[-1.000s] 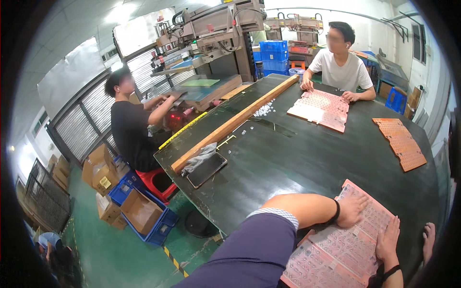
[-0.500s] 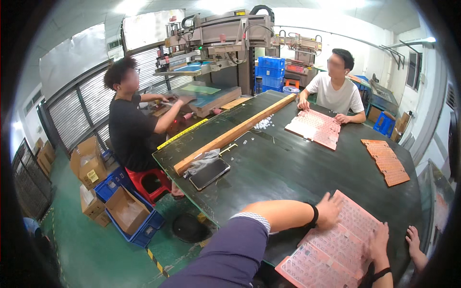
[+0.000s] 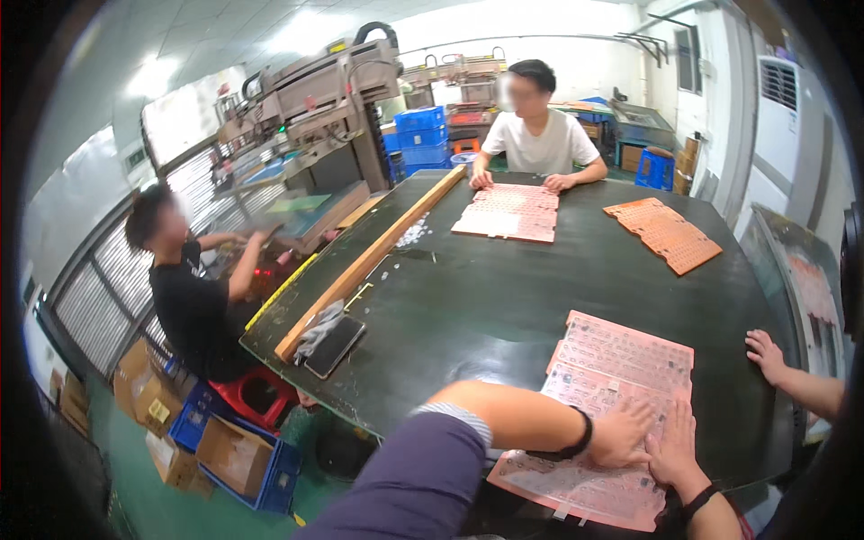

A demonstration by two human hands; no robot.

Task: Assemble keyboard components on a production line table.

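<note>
A pink perforated board (image 3: 621, 346), covered with rows of small round and slotted openings, lies flat on the dark table at the near right. My left hand (image 3: 621, 434) rests palm down on it with the fingers stretched out. Close beside it, my right hand (image 3: 673, 447) also lies flat on the board, its fingers extended and its fingertips pointing away from me. Neither hand grips anything. The two hands nearly meet, and they hide part of the board's lower middle.
Another person's hand (image 3: 765, 355) lies at the table's right edge. Across the table (image 3: 450, 306), a person in white (image 3: 540, 139) handles another pink board (image 3: 508, 211). An orange board (image 3: 664, 232), a wooden bar (image 3: 369, 261), a phone (image 3: 336, 347) and small clear pieces (image 3: 414, 230) lie about.
My view has turned to the right. My left hand has moved from the board's upper left edge down to its middle, and my right hand has come in from the board's right edge beside it.
</note>
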